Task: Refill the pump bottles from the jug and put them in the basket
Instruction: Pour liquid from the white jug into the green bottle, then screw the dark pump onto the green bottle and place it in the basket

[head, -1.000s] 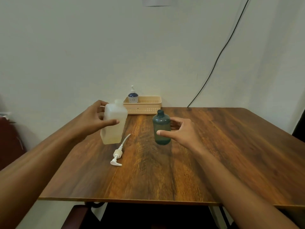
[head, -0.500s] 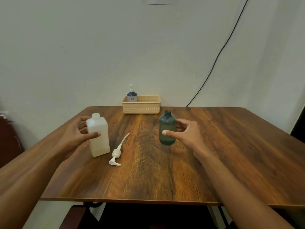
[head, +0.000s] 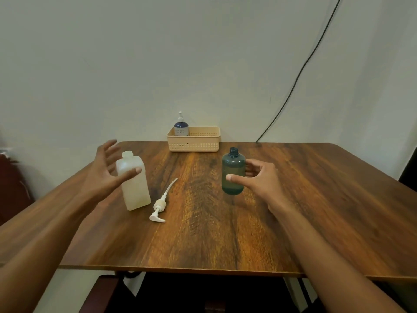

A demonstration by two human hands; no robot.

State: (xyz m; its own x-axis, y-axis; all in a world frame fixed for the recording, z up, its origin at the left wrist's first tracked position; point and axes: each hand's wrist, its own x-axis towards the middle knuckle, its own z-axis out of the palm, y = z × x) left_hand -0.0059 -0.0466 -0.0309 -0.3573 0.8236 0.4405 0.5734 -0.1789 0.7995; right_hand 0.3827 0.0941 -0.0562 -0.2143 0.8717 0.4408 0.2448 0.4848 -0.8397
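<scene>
A plain pale wall (head: 135,64) is seen behind a wooden table (head: 293,211) with dark brown grain, and a black cable (head: 300,73) is run down the wall to the table's far edge. Part of a dark red piece of furniture (head: 13,184) is seen at the left edge. At the back of the table, against the wall, a beige basket (head: 194,143) with perforated sides is set, and a dark blue pump bottle (head: 181,126) with a white pump is stood in its left end; a pale dotted pattern is shown on its label, but no writing can be read. A translucent white jug (head: 134,180), uncapped and upright, is stood on the left part of the table. The left hand (head: 106,170) is held spread wide around the jug, the thumb across its front and the fingers behind; whether it is touched cannot be told. A dark green bottle (head: 233,173), its neck open, is gripped by the right hand (head: 259,177) near the table's middle, the thumb on its front. A white pump head (head: 160,206) with its tube is laid on the table between the two bottles, just beside the jug's base.
</scene>
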